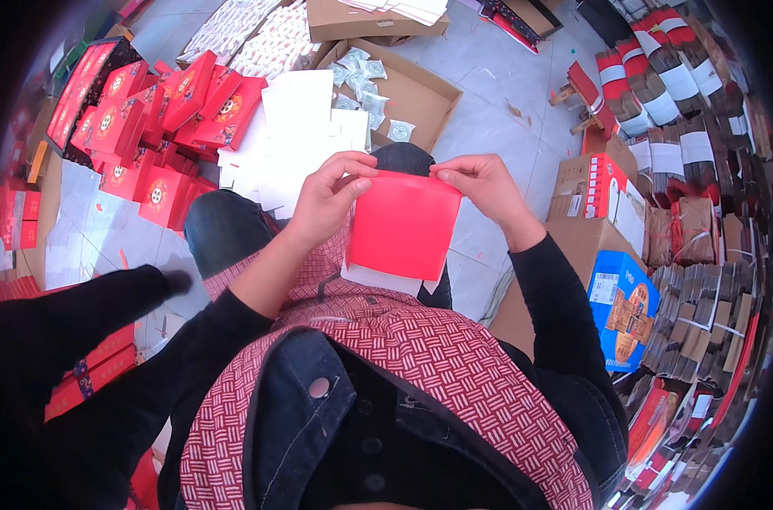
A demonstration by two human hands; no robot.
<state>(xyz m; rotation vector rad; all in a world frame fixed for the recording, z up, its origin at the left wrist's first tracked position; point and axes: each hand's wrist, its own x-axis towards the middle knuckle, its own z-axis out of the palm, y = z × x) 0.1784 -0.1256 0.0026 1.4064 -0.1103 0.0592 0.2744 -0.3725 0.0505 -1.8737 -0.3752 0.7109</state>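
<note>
A red cardboard piece (403,228), squarish with white flaps showing along its lower edge, is held up in front of my apron (395,348) above my lap. My left hand (329,194) pinches its upper left corner between thumb and fingers. At the opposite upper corner my right hand (487,189) has a similar pinch on it. The underside of the piece is hidden. Beyond my left hand lies a pile of white sheets (295,115).
Red printed boxes (136,119) are heaped at the left. An open carton (433,93) holds several small clear-wrapped packets (374,104). Bundled flat cardboard (680,153) and a blue box (612,293) stand at the right. A dark blurred shape (106,310) reaches in from the left.
</note>
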